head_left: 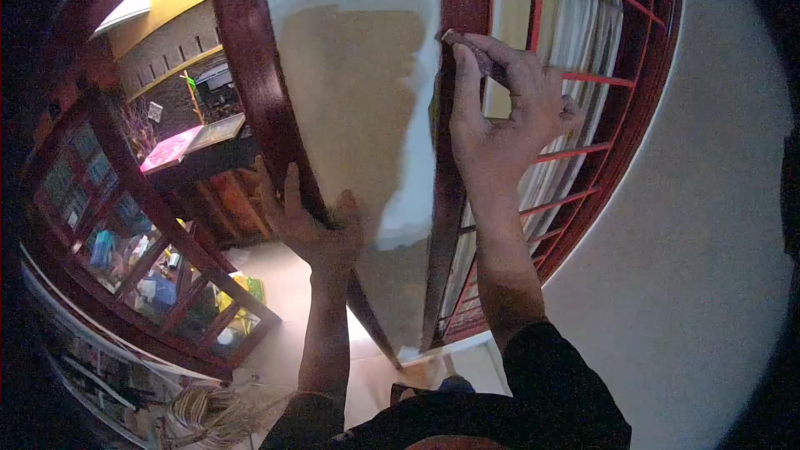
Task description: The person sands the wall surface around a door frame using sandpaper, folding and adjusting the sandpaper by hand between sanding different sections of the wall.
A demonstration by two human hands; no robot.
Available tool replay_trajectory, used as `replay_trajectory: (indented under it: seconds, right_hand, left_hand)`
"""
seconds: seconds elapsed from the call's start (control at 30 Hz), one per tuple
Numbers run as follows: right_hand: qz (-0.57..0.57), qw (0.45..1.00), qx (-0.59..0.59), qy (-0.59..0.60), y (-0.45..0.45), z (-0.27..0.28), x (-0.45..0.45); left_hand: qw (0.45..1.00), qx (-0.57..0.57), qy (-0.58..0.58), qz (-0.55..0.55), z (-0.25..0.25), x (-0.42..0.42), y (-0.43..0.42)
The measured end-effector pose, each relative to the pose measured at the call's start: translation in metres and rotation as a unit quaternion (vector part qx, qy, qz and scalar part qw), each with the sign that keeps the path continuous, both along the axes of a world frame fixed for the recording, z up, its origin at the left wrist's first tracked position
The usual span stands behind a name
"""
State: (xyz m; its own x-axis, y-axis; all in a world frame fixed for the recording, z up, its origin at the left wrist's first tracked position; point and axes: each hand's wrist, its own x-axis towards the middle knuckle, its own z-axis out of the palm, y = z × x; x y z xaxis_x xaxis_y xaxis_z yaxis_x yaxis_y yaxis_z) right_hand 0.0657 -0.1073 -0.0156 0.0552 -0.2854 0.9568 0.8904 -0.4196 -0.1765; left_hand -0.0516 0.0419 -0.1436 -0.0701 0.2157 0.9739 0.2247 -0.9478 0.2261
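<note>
My right hand (508,108) is raised, its thumb and fingers pinching a small dark brown strip (479,57) that looks like folded sandpaper. The strip's pale tip meets the edge of the dark red window frame post (463,0). Lower down, my left hand (312,221) lies with fingers spread against the dark red door frame post (265,75). Between the two posts is a narrow wall panel (350,108), beige in the middle with fresh-looking white paint along its top and right side.
Red window bars (583,77) and a striped curtain (575,25) are right of the post, beside a pale wall (675,250). At left stands a glass-paned door (150,242). A coiled bundle of cord (208,412) lies low at left.
</note>
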Motion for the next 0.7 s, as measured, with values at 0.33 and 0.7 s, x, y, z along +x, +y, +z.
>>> replay_trajectory:
  seconds: [0.33,0.7]
  right_hand:
    - [-0.127,0.992,-0.021,-0.001,0.01,0.019,-0.014]
    - [-0.124,0.992,0.009,-0.011,0.016,0.035,-0.009]
  left_hand:
    - [1.0,-0.019,0.0,-0.024,-0.009,0.004,0.008]
    - [0.999,-0.042,0.003,-0.023,-0.01,0.001,0.007]
